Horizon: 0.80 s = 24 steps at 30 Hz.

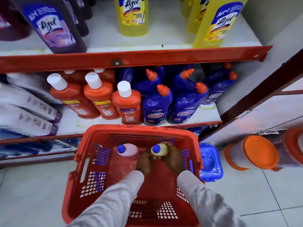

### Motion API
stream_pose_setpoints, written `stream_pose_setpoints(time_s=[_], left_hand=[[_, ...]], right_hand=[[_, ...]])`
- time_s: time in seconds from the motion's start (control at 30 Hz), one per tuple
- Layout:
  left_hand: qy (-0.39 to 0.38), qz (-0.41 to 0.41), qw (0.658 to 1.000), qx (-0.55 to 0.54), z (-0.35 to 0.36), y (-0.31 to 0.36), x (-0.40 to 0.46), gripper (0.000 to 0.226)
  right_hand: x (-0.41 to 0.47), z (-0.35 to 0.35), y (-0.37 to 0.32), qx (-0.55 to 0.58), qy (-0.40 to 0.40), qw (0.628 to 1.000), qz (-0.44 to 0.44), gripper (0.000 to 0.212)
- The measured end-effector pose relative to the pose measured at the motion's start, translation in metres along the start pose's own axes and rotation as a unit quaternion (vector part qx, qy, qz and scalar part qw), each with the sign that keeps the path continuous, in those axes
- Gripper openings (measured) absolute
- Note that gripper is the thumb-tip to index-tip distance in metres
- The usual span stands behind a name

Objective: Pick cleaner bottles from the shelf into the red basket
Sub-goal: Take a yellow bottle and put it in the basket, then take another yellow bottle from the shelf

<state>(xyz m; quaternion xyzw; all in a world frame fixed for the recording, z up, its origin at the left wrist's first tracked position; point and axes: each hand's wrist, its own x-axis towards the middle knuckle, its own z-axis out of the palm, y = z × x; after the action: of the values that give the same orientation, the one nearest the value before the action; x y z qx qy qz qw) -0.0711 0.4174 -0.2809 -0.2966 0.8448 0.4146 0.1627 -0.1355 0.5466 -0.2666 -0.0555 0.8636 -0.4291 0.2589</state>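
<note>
The red basket (pixel 78 176) stands on the floor in front of the shelf. Inside it a pink bottle (pixel 129 152) with a blue cap stands upright at the left. Beside it is a yellow bottle (pixel 161 152) with a blue cap, held upright between both hands. My left hand (pixel 143 162) grips its left side and my right hand (pixel 174 157) wraps its right side. Both grey sleeves reach down into the basket. Yellow bottles (pixel 133 17) and purple bottles (pixel 54 28) stand on the upper shelf.
The lower shelf holds orange bottles (pixel 127 104) with white caps and blue bottles (pixel 155 107) with orange spouts. White packs (pixel 24 108) lie at the left. A blue lidded box (pixel 210 161) and orange-lidded containers (pixel 255 153) sit on the tiled floor to the right.
</note>
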Motion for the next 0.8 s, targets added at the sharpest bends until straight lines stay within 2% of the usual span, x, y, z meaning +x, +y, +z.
stream_pose_setpoints(time_s=[0.1,0.13,0.2,0.23,0.27,0.33,0.47,0.53,0.6,0.7,0.8], left_hand=[[0.011,0.029,0.999,0.019,-0.023,0.015,-0.007,0.024],[0.042,0.044,0.998,0.006,-0.033,0.021,-0.01,0.028],[0.064,0.105,0.992,-0.011,-0.056,0.033,-0.019,0.029],[0.081,0.143,0.986,0.03,-0.076,0.049,-0.03,0.027],[0.093,0.183,0.978,0.048,-0.092,0.064,-0.037,0.034],[0.146,0.271,0.949,0.073,-0.121,0.09,-0.048,0.051],[0.287,0.432,0.851,0.079,-0.173,0.156,-0.064,0.039],[0.335,0.456,0.82,0.092,-0.191,0.185,-0.065,0.038],[0.352,0.459,0.811,0.095,-0.205,0.205,-0.056,0.041],[0.349,0.436,0.82,0.124,-0.218,0.22,-0.038,0.051],[0.341,0.399,0.837,0.157,-0.225,0.226,-0.022,0.06]], right_hand=[[-0.003,-0.011,-0.017,-0.036,-0.02,0.999,-0.002,0.057],[-0.006,-0.017,-0.024,-0.048,-0.026,0.998,-0.009,0.056],[-0.013,-0.034,-0.044,-0.074,-0.032,0.996,-0.042,0.05],[-0.017,-0.045,-0.055,-0.082,-0.019,0.994,-0.067,0.046],[-0.021,-0.056,-0.069,-0.081,0.005,0.992,-0.097,0.042],[-0.029,-0.081,-0.102,-0.063,0.064,0.986,-0.139,0.035],[-0.031,-0.124,-0.172,0.002,0.196,0.951,-0.238,0.02],[-0.029,-0.143,-0.202,0.022,0.261,0.921,-0.289,0.017],[-0.022,-0.159,-0.224,0.016,0.326,0.886,-0.329,0.019],[-0.007,-0.179,-0.252,0.008,0.415,0.839,-0.352,0.028],[0.014,-0.196,-0.277,0.017,0.48,0.817,-0.319,0.059]])
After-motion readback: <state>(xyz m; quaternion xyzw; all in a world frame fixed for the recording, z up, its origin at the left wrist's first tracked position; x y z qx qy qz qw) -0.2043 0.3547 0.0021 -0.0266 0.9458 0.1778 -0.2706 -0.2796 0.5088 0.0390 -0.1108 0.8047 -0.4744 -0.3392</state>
